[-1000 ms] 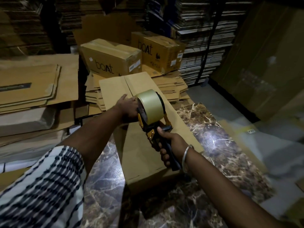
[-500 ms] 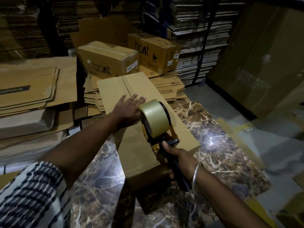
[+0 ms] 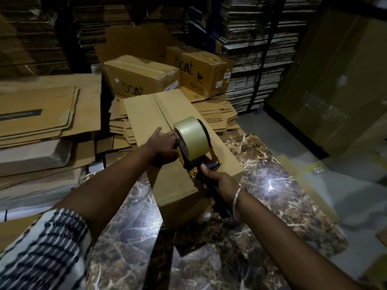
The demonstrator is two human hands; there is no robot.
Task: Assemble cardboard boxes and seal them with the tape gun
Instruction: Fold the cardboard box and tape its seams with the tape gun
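Note:
A long brown cardboard box [image 3: 150,114] lies on the marble-patterned floor, its two top flaps meeting in a centre seam. My left hand [image 3: 162,146] rests flat on the box top beside the seam, fingers stretched forward; part of it is hidden behind the tape roll. My right hand [image 3: 217,184] grips the dark handle of a yellow-and-black tape gun [image 3: 191,141], which carries a big roll of tan tape. The gun's front sits over the seam near the box's middle.
Two closed "boat" boxes [image 3: 144,78] stand behind the long box. Flattened cartons [image 3: 41,114] are stacked at the left and more lie behind the box [image 3: 217,114]. Shelves of stacked cardboard [image 3: 255,59] fill the back, and a large sheet [image 3: 339,76] leans at the right.
The tape gun has moved forward along the seam, away from the box's near end. My left hand has shifted slightly and stays flat on the box top.

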